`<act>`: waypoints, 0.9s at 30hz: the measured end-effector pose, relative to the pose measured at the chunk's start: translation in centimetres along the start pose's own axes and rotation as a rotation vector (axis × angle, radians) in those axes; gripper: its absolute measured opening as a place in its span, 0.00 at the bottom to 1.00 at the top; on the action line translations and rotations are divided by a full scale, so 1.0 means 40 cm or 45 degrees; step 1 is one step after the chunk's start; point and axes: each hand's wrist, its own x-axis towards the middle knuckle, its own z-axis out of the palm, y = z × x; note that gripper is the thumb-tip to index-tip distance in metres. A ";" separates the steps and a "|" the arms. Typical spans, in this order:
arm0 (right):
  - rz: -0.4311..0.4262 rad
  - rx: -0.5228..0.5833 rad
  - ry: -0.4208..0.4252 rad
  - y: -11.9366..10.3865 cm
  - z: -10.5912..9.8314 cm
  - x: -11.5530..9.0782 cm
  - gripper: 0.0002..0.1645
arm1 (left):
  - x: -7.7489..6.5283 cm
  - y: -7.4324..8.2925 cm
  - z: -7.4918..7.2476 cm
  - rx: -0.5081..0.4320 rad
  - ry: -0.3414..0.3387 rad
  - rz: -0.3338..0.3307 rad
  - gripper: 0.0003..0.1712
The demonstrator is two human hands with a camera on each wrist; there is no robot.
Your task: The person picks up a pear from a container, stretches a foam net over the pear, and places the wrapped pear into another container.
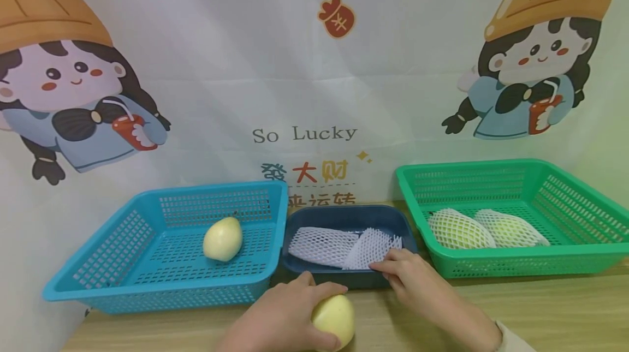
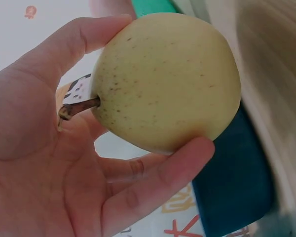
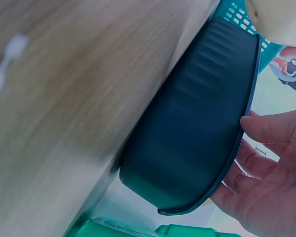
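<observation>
My left hand (image 1: pixel 282 316) holds a pale yellow pear (image 1: pixel 335 320) between thumb and fingers, above the table in front of the trays. In the left wrist view the pear's brown stem (image 2: pixel 81 107) points toward the palm. My right hand (image 1: pixel 417 281) is at the front right rim of a dark blue tray (image 1: pixel 344 280). Its thumb touches the rim in the right wrist view, and its fingers reach over inside. Two white foam net sleeves (image 1: pixel 321 247) lie in this tray, one close to the right fingertips. Whether those fingers pinch a sleeve is hidden.
On the left, a blue basket (image 1: pixel 167 293) contains one bare pear (image 1: pixel 223 239). A green basket (image 1: pixel 530 264) on the right has two pears (image 1: pixel 462 230) in foam nets. Behind everything hangs a printed cloth (image 1: pixel 226 68); below is a wooden table (image 1: pixel 555 314).
</observation>
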 end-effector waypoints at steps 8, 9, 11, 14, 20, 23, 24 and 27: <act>-0.007 -0.009 0.011 0.000 0.000 -0.001 0.14 | 0.018 -0.001 0.028 0.048 -0.057 -0.008 0.33; -0.005 -0.009 0.009 0.000 0.000 0.000 0.14 | 0.018 0.000 0.030 0.055 -0.040 -0.002 0.33; -0.003 -0.007 0.005 0.000 0.000 0.000 0.14 | 0.017 0.000 0.033 0.056 -0.010 0.005 0.32; 0.004 -0.007 -0.006 0.000 -0.001 0.001 0.14 | 0.017 0.001 0.036 0.040 0.034 0.024 0.31; 0.021 -0.004 -0.026 0.000 -0.003 0.003 0.14 | 0.025 0.001 0.043 0.031 0.071 0.073 0.29; 0.026 -0.001 -0.026 0.000 -0.002 0.003 0.14 | 0.033 0.003 0.052 0.041 0.090 0.086 0.29; 0.027 0.002 -0.025 0.000 -0.002 0.003 0.14 | 0.036 0.005 0.056 0.052 0.102 0.089 0.29; 0.031 0.008 -0.021 0.000 -0.001 0.002 0.14 | 0.044 0.007 0.061 0.054 0.115 0.071 0.30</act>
